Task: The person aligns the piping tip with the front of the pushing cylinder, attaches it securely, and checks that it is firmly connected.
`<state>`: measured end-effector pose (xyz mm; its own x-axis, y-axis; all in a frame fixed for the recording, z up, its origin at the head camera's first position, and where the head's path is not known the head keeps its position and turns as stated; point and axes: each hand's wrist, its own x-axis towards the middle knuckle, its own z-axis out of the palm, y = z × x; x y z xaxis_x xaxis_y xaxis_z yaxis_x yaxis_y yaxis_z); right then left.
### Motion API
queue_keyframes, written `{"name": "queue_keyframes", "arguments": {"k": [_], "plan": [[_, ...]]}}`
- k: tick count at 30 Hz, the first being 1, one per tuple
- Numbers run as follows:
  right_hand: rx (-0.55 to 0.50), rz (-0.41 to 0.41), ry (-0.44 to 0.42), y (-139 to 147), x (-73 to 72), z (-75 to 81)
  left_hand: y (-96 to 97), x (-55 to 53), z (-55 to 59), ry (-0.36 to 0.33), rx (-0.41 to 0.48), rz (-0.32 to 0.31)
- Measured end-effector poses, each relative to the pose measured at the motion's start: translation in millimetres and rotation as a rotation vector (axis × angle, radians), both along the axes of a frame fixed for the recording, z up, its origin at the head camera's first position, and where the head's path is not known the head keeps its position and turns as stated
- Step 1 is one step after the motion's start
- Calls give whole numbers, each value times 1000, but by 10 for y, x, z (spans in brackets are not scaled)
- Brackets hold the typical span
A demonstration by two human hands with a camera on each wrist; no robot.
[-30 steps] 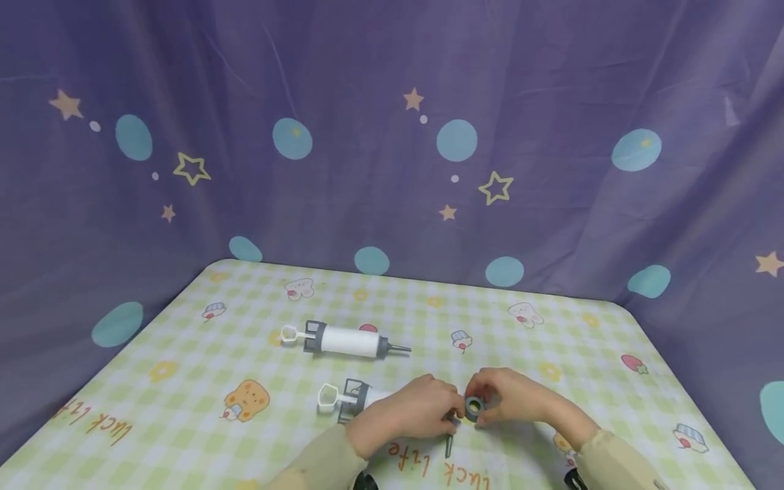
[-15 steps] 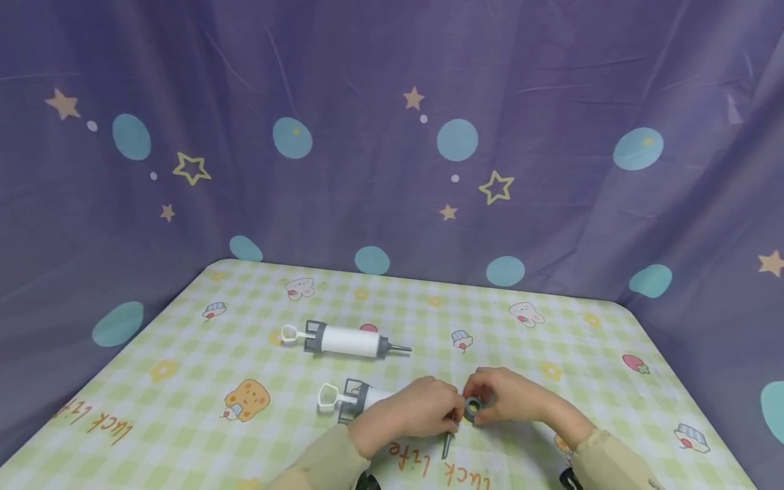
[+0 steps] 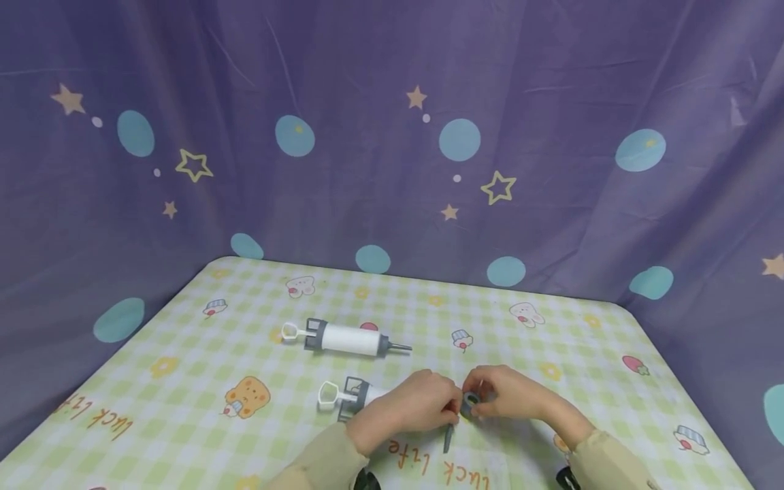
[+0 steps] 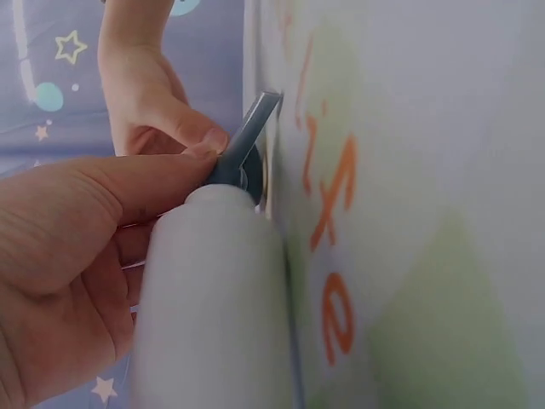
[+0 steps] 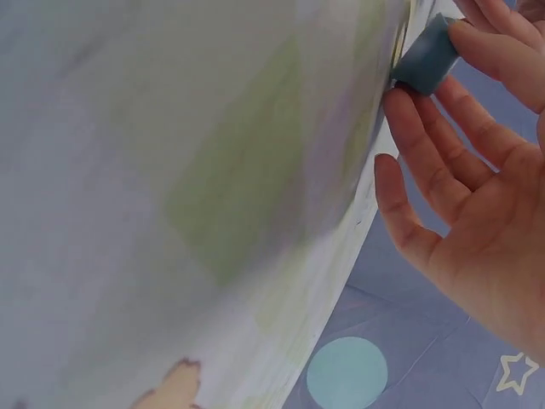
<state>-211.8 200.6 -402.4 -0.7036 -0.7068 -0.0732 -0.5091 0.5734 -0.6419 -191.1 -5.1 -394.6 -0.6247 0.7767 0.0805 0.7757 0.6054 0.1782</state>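
Observation:
My left hand [image 3: 418, 407] pinches a slim grey nozzle [image 3: 448, 439] between thumb and fingers, its narrow end pointing toward the near table edge. In the left wrist view the nozzle [image 4: 251, 132] slants across the neck of a white syringe barrel [image 4: 213, 298]. That syringe [image 3: 375, 395] lies on the table, largely hidden under my left hand and forearm. Close beside it, my right hand [image 3: 507, 396] pinches a short grey ring cap [image 3: 470, 405], its opening facing up. The right wrist view shows the ring cap [image 5: 430, 56] between thumb and fingertips, right at the cloth.
A second white syringe [image 3: 350, 340], with grey fittings, a loop handle and its nozzle on, lies farther back. A green checked cloth [image 3: 202, 381] covers the table. A purple curtain [image 3: 367, 197] hangs behind.
The ring cap has tilted over in my right fingers, so more of its side wall shows. The nozzle has turned slightly in my left hand. Both syringes stay put.

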Motion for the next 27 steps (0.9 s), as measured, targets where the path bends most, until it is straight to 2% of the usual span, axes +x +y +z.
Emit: {"name": "queue_keyframes", "arguments": {"k": [5,9,14,27], "plan": [[9,-27,11,-31,-10,19,-42,-29,67,-23,53,0],[3,-47,26,-59,-18,38,-92,-64,117,-60,95,23],[-21,-86,80,-67,-11,64,-166,-121,177,-52,139,74],[-124,-198,161,-98,44,161,-397,-247,300,-15,333,211]]}}
